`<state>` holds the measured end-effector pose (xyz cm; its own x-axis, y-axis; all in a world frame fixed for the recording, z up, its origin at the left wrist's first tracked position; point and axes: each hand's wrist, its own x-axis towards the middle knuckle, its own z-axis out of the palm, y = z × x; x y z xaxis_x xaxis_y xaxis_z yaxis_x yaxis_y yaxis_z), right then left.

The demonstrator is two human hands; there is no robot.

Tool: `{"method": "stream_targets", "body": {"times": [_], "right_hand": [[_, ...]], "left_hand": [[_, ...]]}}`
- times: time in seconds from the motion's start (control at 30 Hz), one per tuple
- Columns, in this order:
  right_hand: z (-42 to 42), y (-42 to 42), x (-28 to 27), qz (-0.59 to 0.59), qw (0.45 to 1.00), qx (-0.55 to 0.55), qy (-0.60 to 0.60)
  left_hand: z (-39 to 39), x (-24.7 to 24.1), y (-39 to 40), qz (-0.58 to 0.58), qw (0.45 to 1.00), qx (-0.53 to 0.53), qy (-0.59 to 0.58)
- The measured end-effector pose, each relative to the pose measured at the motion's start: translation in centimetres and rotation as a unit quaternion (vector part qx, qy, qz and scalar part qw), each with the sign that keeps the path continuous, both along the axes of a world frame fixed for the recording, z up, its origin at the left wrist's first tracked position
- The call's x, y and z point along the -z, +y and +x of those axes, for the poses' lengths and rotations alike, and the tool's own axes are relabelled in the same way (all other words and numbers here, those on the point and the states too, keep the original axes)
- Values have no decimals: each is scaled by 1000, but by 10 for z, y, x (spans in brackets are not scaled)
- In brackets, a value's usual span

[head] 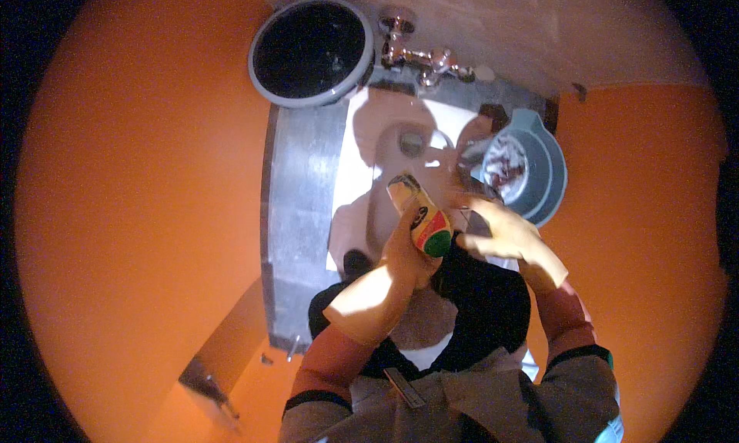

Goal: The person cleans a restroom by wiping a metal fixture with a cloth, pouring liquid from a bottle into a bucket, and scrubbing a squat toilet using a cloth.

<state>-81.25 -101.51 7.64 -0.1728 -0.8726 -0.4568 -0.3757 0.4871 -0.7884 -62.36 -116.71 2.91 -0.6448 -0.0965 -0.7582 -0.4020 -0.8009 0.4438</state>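
My left hand [404,246], in a pale yellow glove, is closed around a yellow bottle [424,218] with a red and green printed end. The bottle tilts, its narrower end towards the upper left. Close to its right is my right hand [508,229], in a matching glove, fingers apart and nothing clearly held; some fingertips are blurred. Beyond the hands lies a pale, glossy surface [361,177] with shadows and a small round fitting [411,144], perhaps a drain. A light blue plastic container [548,171] with a spout-like lip stands beside the right hand, whitish and dark red matter inside.
A round dark vessel or mirror with a grey rim [369,50] is at the upper left of the grey surface [300,171]. Chrome pipework with a valve [441,59] projects near the back wall. Orange surfaces lie on both sides, with a metal fitting [222,397] at the lower left.
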Motion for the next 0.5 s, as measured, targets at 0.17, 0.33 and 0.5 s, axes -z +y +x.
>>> {"method": "stream_targets", "body": {"times": [0.17, 0.33, 0.5], "right_hand": [[-7, -108, 6, -308, 938, -141, 67], [1, -160, 27, -302, 928, -204, 72], [13, -203, 13, -203, 971, -69, 107]], "left_hand": [[-18, 61, -30, -444, 866, 220, 62], [-34, 58, -69, -400, 897, 150, 109], [-18, 48, -83, -174, 956, -185, 150]]}}
